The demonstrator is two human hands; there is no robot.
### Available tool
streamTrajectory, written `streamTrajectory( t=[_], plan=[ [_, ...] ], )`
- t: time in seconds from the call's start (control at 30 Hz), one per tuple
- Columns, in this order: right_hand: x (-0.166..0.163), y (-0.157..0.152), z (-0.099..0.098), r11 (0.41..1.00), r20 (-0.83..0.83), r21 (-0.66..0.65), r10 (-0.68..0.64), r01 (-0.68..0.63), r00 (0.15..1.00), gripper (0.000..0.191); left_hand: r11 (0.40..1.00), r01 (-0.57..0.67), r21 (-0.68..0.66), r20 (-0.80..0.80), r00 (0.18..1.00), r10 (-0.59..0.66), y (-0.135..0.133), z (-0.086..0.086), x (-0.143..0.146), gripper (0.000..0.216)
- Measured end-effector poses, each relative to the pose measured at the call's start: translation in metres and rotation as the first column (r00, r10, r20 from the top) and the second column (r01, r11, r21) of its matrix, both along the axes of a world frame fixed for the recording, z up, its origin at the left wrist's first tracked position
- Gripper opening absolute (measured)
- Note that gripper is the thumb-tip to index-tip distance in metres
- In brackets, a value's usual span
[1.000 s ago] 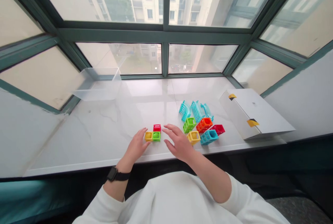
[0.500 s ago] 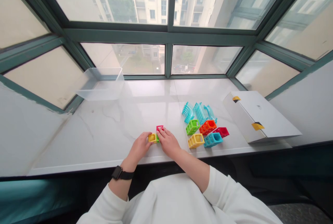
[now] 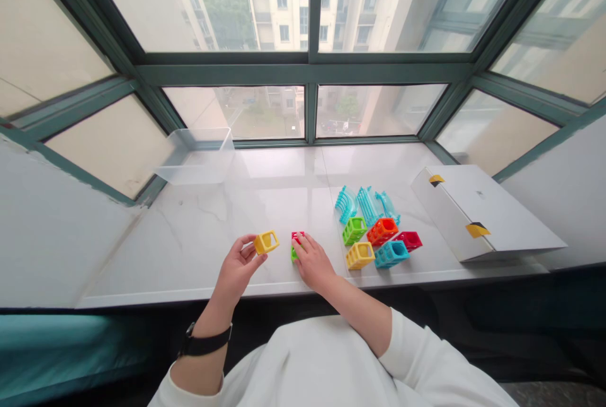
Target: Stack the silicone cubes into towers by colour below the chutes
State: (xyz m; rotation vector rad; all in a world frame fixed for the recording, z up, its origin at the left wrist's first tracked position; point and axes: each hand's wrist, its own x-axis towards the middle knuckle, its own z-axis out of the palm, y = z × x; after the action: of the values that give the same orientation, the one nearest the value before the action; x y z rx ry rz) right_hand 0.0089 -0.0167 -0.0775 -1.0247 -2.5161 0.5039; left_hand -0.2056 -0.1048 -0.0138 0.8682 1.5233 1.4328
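yellow block [image 3: 266,242] — drawn apart from green block [image 3: 294,253], tilted now, in left grip [image 3: 238,268]

No wording, brand or number can be read. On the upper face of the white box [image 3: 525,208] at the right of the sill, a small grey mark [image 3: 480,192] is borne, too small to be made out as letters or a logo. Two yellow-and-black strips, a far one [image 3: 436,180] and a near one [image 3: 478,230], are stuck along the box's left upper edge; on neither can any lettering be discerned.
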Motion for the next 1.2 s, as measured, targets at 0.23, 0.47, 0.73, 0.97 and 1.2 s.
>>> streamTrajectory(
  t=[0.23, 0.47, 0.73, 0.97, 1.2],
  plan=[
    [0.029, -0.016, 0.085, 0.996, -0.451, -0.071, 0.023, -0.062, 0.892, 0.066, 0.993, 0.000, 0.122, 0.176, 0.984, -0.022, -0.004, 0.030, 0.040, 0.056],
    [0.064, -0.030, 0.127, 0.995, -0.586, -0.051, 0.039, -0.085, 0.810, 0.055, 0.974, 0.159, 0.161, 0.264, 0.944, -0.198, -0.001, 0.045, 0.089, 0.050],
    [0.103, -0.036, 0.127, 0.998, -0.618, -0.047, -0.055, 0.033, 0.784, 0.045, 0.929, 0.309, 0.206, 0.304, 0.882, -0.361, 0.010, 0.049, 0.120, 0.050],
    [0.119, -0.038, 0.126, 0.997, -0.643, -0.048, -0.075, 0.058, 0.762, 0.048, 0.902, 0.367, 0.229, 0.357, 0.830, -0.428, 0.015, 0.050, 0.133, 0.049],
    [0.121, -0.036, 0.124, 0.997, -0.621, -0.041, -0.081, 0.071, 0.779, 0.046, 0.903, 0.362, 0.230, 0.338, 0.840, -0.423, 0.014, 0.050, 0.135, 0.048]
  ],
)
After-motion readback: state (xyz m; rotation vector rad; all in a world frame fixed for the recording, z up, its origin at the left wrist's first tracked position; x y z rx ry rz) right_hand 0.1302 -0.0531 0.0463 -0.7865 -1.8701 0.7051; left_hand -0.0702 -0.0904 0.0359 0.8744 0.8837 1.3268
